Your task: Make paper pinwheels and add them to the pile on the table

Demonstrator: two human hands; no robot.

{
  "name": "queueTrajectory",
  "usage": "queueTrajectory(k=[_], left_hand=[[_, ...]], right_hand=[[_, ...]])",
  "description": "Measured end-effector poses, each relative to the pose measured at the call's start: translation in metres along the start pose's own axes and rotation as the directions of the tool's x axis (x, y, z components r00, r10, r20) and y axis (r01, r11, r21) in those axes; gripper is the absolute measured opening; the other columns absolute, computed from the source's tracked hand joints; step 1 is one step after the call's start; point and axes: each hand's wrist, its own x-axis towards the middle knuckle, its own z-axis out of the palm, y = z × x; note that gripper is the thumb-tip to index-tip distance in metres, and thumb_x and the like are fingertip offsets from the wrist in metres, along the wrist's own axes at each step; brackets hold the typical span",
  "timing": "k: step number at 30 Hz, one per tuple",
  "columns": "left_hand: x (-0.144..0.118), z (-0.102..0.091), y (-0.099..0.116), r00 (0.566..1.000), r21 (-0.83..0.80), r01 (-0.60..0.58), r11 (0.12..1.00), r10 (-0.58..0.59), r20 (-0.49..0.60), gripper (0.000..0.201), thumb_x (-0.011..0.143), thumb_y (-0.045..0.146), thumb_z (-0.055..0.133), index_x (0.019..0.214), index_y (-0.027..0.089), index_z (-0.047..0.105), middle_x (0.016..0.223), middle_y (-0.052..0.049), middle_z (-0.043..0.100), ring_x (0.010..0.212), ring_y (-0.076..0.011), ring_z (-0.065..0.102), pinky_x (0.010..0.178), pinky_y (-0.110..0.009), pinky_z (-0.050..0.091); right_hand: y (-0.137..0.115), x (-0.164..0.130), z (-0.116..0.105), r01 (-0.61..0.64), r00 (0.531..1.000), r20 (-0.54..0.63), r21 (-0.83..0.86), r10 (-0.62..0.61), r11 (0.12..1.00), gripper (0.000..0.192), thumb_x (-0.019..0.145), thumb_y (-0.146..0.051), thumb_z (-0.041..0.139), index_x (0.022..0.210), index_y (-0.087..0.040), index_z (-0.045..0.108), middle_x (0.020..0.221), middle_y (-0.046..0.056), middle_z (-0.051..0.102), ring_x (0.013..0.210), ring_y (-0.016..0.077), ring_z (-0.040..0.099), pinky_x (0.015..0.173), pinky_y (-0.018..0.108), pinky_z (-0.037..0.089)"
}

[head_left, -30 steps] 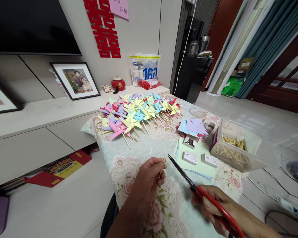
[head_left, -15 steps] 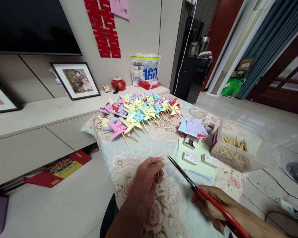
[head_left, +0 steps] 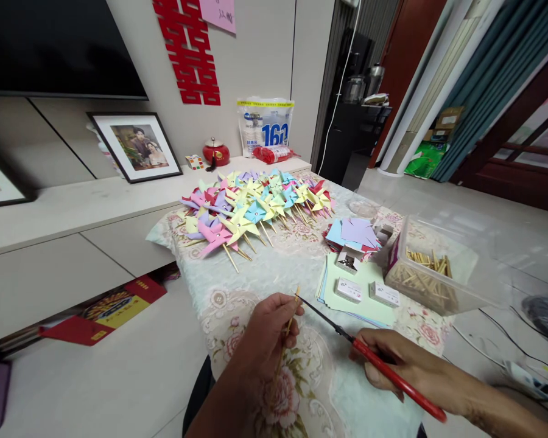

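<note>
Between the thumb and fingers of my left hand (head_left: 276, 319) is a thin wooden stick (head_left: 298, 292), its tip standing up above the thumb and its lower part running down past the palm. My right hand (head_left: 386, 359) is closed around the red handles of a pair of scissors (head_left: 340, 330). The dark blades point left, and their tips are at the top of the stick; I cannot tell whether they touch it. Farther back on the flowered tablecloth (head_left: 265, 286) lies a heap of paper pinwheels (head_left: 256, 213) in pink, yellow, blue and purple, with wooden sticks.
To the right are small white boxes (head_left: 348, 290) on sheets of light green paper (head_left: 369, 309), stacked coloured paper squares (head_left: 358, 233), and a clear plastic bin (head_left: 420, 286) of wooden sticks. A cabinet (head_left: 73, 207) borders the table's left and far side.
My right hand has brought the scissors leftward, so their tips are now at the stick's top. The blades look closer together. My left hand still holds the stick in nearly the same place.
</note>
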Motion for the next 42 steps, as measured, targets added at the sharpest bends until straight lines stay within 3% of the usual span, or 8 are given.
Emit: queueTrajectory(k=[11, 15, 23, 30, 35, 42], left_hand=[[0.006, -0.005, -0.009, 0.998, 0.071, -0.012, 0.997, 0.007, 0.059, 0.02, 0.066, 0.028, 0.073, 0.067, 0.015, 0.059, 0.07, -0.002, 0.061, 0.048, -0.0055, 0.042, 0.043, -0.02, 0.022], [0.01, -0.006, -0.01, 0.998, 0.083, -0.004, 0.997, -0.001, 0.058, 0.019, 0.067, 0.028, 0.072, 0.065, 0.016, 0.058, 0.068, -0.002, 0.06, 0.048, -0.0056, 0.041, 0.043, -0.021, 0.022], [0.017, -0.007, -0.012, 1.0, 0.123, 0.012, 0.992, -0.015, 0.024, 0.01, 0.064, 0.021, 0.066, 0.063, 0.017, 0.058, 0.063, -0.001, 0.059, 0.046, -0.0065, 0.037, 0.043, -0.021, 0.017], [0.023, -0.006, -0.016, 0.999, 0.132, 0.01, 0.991, -0.014, 0.033, 0.012, 0.067, 0.023, 0.068, 0.061, 0.018, 0.058, 0.06, -0.002, 0.056, 0.047, -0.0085, 0.036, 0.044, -0.023, 0.015], [0.026, -0.007, -0.016, 1.0, 0.131, 0.024, 0.991, -0.026, 0.014, 0.012, 0.065, 0.023, 0.068, 0.058, 0.019, 0.058, 0.063, -0.004, 0.058, 0.048, -0.0096, 0.037, 0.045, -0.024, 0.014], [0.028, -0.003, -0.014, 0.999, 0.166, 0.043, 0.985, -0.04, -0.02, 0.011, 0.063, 0.022, 0.065, 0.055, 0.02, 0.058, 0.052, -0.001, 0.05, 0.046, -0.0103, 0.034, 0.044, -0.025, 0.012]], right_hand=[[0.004, 0.018, -0.006, -0.022, 0.997, 0.068, 0.045, 0.019, 0.999, 0.046, 0.079, -0.061, 0.066, 0.077, -0.019, 0.047, 0.068, -0.005, 0.038, 0.06, 0.0089, 0.034, 0.049, 0.02, 0.027], [0.001, 0.023, -0.009, -0.04, 0.996, 0.078, -0.019, 0.042, 0.999, 0.047, 0.08, -0.062, 0.065, 0.075, -0.019, 0.046, 0.067, -0.005, 0.039, 0.057, 0.0078, 0.035, 0.049, 0.02, 0.027], [-0.009, 0.027, -0.015, -0.02, 0.994, 0.104, -0.108, 0.032, 0.994, 0.033, 0.082, -0.045, 0.066, 0.075, -0.019, 0.047, 0.069, -0.006, 0.039, 0.062, 0.0092, 0.034, 0.054, 0.022, 0.027], [-0.012, 0.03, -0.009, -0.117, 0.992, 0.033, -0.139, 0.122, 0.983, 0.04, 0.086, -0.057, 0.059, 0.077, -0.02, 0.046, 0.069, -0.005, 0.038, 0.059, 0.0092, 0.034, 0.053, 0.023, 0.027], [-0.008, 0.037, -0.007, -0.117, 0.992, 0.032, -0.155, 0.123, 0.981, 0.034, 0.085, -0.047, 0.06, 0.074, -0.02, 0.043, 0.068, -0.006, 0.037, 0.059, 0.0089, 0.033, 0.052, 0.023, 0.027], [-0.002, 0.044, -0.01, -0.1, 0.993, 0.042, -0.197, 0.111, 0.975, 0.025, 0.083, -0.038, 0.06, 0.076, -0.019, 0.047, 0.068, -0.005, 0.042, 0.061, 0.0093, 0.036, 0.054, 0.023, 0.029]])
